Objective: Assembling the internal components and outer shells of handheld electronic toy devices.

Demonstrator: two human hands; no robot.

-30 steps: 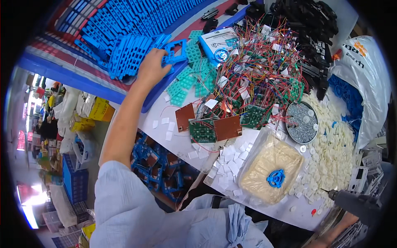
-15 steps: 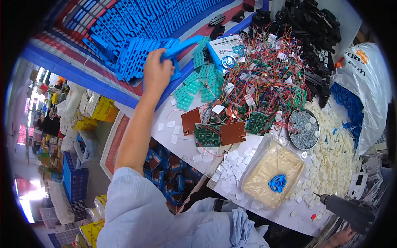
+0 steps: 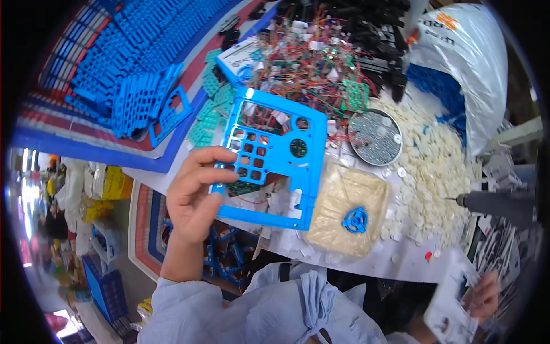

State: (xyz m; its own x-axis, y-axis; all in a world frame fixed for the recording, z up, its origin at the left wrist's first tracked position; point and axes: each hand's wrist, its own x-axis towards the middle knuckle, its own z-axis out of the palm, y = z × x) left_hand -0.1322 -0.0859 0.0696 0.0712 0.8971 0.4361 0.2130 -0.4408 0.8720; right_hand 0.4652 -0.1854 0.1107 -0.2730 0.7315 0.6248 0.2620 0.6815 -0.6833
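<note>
Printing stands on the white plastic bag (image 3: 465, 63) at the upper right — an orange emblem (image 3: 447, 22) with a short run of large dark characters (image 3: 438, 34) beside and below it, slanting with the creased plastic. The yellow package (image 3: 117, 184) at the left and the blue-edged white plate (image 3: 236, 54) near the top — both too small or blurred for any lettering to be read.

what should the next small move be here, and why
Probably bring the white panel inward toward the blue panel: the left hand holds the blue one up over the table, while the right hand has the white one off at the lower right, well apart from it.
</note>
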